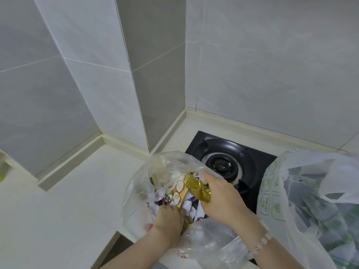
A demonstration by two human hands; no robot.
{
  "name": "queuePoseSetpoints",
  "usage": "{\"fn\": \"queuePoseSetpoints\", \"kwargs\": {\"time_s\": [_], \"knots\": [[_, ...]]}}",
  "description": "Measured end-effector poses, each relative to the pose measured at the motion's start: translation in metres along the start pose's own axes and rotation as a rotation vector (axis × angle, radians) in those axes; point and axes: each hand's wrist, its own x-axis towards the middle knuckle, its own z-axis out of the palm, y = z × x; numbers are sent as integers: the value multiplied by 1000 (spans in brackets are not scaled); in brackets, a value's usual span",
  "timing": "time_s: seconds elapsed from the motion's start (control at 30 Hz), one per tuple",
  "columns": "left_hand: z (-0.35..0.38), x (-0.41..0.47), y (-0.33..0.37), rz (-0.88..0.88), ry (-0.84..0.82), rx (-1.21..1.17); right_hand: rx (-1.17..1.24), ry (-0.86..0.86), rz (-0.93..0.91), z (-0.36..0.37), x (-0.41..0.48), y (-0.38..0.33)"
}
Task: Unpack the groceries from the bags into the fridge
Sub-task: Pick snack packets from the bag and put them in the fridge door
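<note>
Our left hand (169,216) clutches packets (187,206) inside the clear bag (136,200), right hand (219,197) pinches a gold wrapper (198,189). Probably light, crinkly, slippery, so we'd grab mid-body.

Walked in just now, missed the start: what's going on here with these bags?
A person has both hands in a clear plastic bag on the counter beside the gas burner. The right hand grips a gold packet; the left hand is down among the wrapped packets, grip unclear. A white printed bag sits to the right.
</note>
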Motion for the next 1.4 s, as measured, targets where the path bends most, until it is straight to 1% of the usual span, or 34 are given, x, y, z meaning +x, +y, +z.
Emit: {"fn": "queuePoseSetpoints", "kwargs": {"time_s": [0.17, 0.27, 0.4, 0.53, 0.6, 0.67, 0.8, 0.9, 1.07, 1.13, 1.2, 1.27, 1.4], "knots": [[-1, -5, -7, 68, 38, 19, 31, 31, 1, -2, 1, -1], [-4, -11, -17, 74, 99, -38, 51, 48, -7, -3, 0, 0], [-15, -26, -37, -1, 190, -136, 98, 52, -8, -12, 1, -3], [-31, -40, -62, -60, 224, -24, 118, 4, 5, -24, 2, -11], [-39, -47, -74, -122, 234, -37, 122, -3, 17, -27, 2, -15], [-46, -56, -85, -175, 284, -128, 111, -10, 24, -29, 2, -21], [-55, -80, -108, -244, 470, -477, 71, -32, 3, -35, 3, -36], [-55, -94, -123, -278, 568, -636, 26, -34, -63, -41, 8, -50], [-43, -112, -127, -445, 672, -926, 33, -42, -165, -47, 14, -70], [-37, -123, -125, -515, 680, -1020, 76, -37, -220, -44, 15, -80], [-32, -136, -120, -602, 674, -1032, 74, -19, -289, -41, 17, -90], [-30, -153, -110, -712, 681, -997, -31, -2, -394, -36, 17, -100], [-28, -205, -82, -971, 638, -800, -193, -21, -653, -32, 1, -132]]}}
